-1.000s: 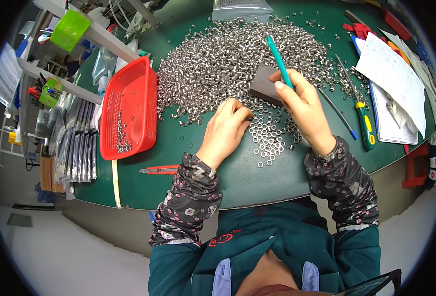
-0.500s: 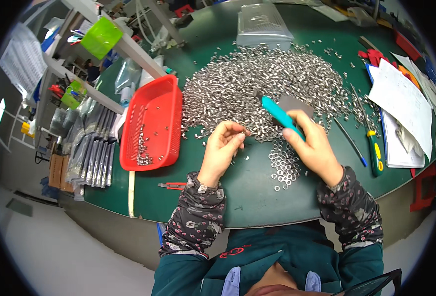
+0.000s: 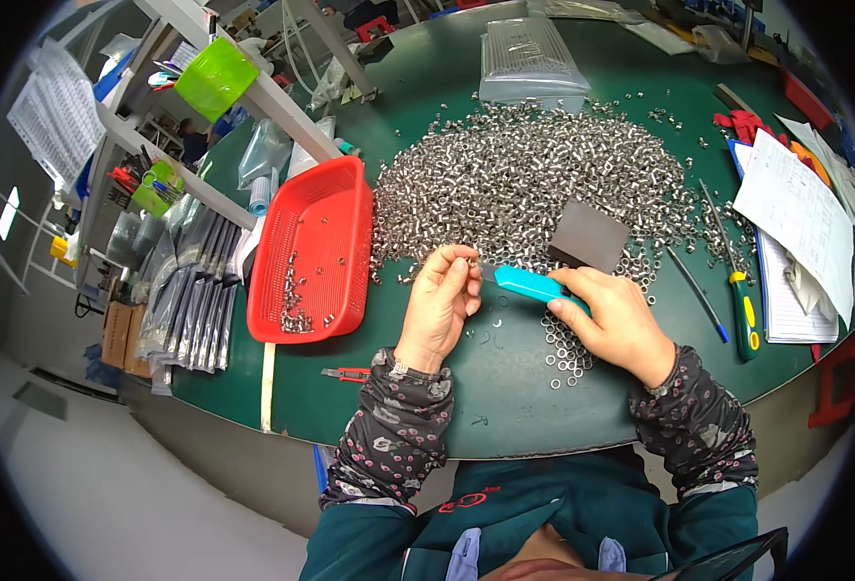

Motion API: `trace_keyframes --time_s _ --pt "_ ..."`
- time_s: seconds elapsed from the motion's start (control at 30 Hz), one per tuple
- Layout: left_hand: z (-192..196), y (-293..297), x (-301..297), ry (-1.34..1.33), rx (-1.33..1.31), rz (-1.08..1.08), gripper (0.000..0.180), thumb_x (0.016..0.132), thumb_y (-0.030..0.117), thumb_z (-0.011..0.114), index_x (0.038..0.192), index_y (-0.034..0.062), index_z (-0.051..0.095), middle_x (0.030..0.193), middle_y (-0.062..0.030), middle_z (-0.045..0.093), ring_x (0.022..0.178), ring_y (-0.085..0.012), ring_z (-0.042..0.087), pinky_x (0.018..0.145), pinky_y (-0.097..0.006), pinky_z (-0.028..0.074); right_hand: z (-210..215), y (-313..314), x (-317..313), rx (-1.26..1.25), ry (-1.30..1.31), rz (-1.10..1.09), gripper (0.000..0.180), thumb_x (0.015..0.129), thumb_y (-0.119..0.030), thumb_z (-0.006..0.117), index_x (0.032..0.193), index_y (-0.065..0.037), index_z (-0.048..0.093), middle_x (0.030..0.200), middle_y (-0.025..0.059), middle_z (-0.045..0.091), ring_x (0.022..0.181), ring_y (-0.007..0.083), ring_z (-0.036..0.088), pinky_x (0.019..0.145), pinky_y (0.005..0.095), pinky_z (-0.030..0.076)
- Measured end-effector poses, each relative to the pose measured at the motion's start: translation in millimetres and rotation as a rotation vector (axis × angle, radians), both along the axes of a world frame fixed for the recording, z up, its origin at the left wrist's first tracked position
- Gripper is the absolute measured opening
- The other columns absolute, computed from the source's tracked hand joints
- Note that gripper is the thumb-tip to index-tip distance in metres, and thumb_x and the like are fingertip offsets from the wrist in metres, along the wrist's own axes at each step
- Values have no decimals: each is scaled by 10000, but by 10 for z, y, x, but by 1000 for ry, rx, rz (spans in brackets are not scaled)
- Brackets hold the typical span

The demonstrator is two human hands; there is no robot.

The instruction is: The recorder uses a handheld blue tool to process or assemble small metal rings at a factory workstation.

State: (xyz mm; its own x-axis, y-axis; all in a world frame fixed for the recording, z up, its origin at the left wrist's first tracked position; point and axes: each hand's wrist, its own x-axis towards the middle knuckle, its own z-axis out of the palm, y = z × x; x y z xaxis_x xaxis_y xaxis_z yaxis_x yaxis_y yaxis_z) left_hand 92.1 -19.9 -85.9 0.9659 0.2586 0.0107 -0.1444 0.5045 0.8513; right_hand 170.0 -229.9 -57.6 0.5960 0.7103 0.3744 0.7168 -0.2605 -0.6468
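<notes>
My right hand is closed around a teal-handled utility knife, its short blade pointing left. The blade tip is close to the fingertips of my left hand. Those fingers pinch a small metal ring, mostly hidden by the fingertips. Beyond both hands spreads a large heap of small metal rings. A dark square block rests at the heap's near side. Several loose rings lie flat beside my right hand. Small thin shavings lie on the table between my hands.
A red plastic basket with some metal pieces stands on the left. Near it lies a red cutter. On the right are a pen, a yellow-green handled tool and papers. Bagged stock sits at the back.
My right hand has brought the knife down and left, so its blade now meets the left fingertips. The dark block shows more fully. The whole view has shifted slightly.
</notes>
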Motion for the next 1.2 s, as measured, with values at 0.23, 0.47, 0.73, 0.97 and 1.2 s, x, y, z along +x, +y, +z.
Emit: trace_keyframes --time_s 0.23,0.47,0.73,0.97,1.2 --pt "15 -37 -10 22 -7 15 162 895 185 530 996 59 541 779 10 517 651 -61 474 512 -185 385 -32 14 -16 -49 31 27 249 829 -260 548 999 -83 589 796 131 601 691 317 586 602 411 463" --pt "-26 -43 -28 38 21 72 164 892 189 538 941 35 567 713 13 510 590 -54 460 480 -173 367 -36 28 -24 -74 24 35 246 828 -272 552 988 -90 594 783 126 598 679 318 584 590 417 461" --pt "-18 -82 -22 71 81 134 164 893 205 538 885 45 576 653 28 504 541 -44 444 454 -166 346 -49 34 -34 -78 -136 -36 219 800 -257 592 953 -100 596 707 98 560 618 299 572 534 403 453" --pt "-24 -102 -18 101 137 167 178 893 228 540 841 60 568 615 42 486 512 -34 418 442 -162 326 -27 28 -45 -124 -256 -65 263 760 -223 630 984 -97 575 699 87 530 618 281 562 535 383 437" --pt "-3 -111 -24 126 149 175 186 890 241 546 789 85 544 599 50 457 496 -25 386 436 -161 306 -32 41 -34 -87 -376 -72 285 721 -186 660 976 -99 566 669 70 491 604 251 548 525 371 425"
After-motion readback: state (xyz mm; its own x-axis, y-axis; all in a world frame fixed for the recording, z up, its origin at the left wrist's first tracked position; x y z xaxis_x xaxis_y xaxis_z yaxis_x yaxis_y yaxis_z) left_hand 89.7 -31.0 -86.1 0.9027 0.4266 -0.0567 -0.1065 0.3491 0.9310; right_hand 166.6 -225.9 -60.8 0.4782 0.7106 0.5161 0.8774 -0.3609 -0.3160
